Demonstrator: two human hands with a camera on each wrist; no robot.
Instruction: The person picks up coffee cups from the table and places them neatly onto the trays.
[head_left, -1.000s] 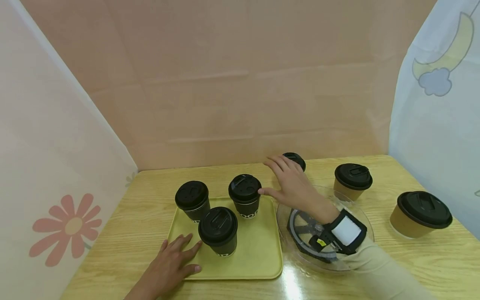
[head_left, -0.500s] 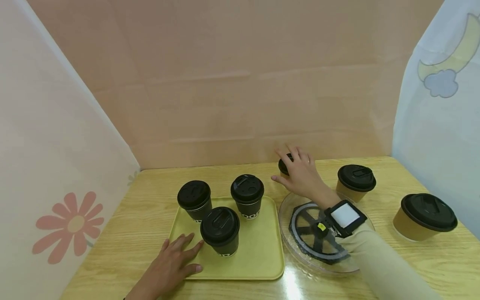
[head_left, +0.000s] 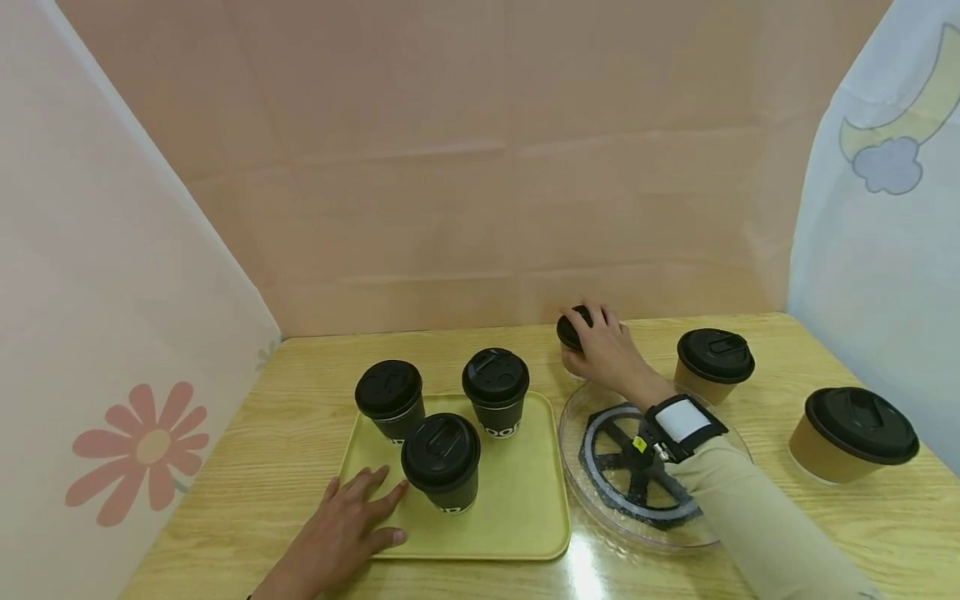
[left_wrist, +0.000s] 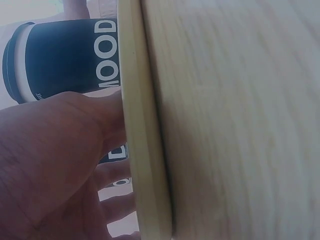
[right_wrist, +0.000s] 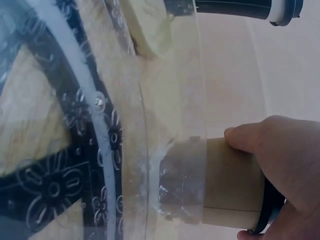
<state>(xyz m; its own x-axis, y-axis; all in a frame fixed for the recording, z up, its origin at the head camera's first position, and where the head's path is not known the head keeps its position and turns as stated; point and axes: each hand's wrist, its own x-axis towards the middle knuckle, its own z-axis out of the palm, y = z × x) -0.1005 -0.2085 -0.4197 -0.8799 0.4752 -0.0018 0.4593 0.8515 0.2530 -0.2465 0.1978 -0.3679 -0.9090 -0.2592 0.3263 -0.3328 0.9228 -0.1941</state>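
Note:
At the back of the table my right hand (head_left: pixel 606 357) grips a small brown paper cup (right_wrist: pixel 232 185) with a black lid (head_left: pixel 572 330). In the right wrist view the thumb lies along the cup's side and fingers reach round its lid end. My left hand (head_left: pixel 341 521) rests with spread fingers on the front left edge of a yellow tray (head_left: pixel 517 508). Upright on that tray stand a front black coffee cup (head_left: pixel 440 458), a left black cup (head_left: pixel 388 398) and a rear black cup (head_left: pixel 497 390), all lidded.
Right of the tray lies a clear round plastic dish (head_left: pixel 567 467) over a black wheel-shaped base (head_left: pixel 637 479), under my right forearm. Two more brown cups with black lids, one smaller (head_left: pixel 712 358) and one wider (head_left: pixel 843 442), stand at the right. Cloth walls enclose the table.
My right hand has moved from beside the rear black cup to the back right and closed round the small brown cup. The left hand has stayed on the tray edge.

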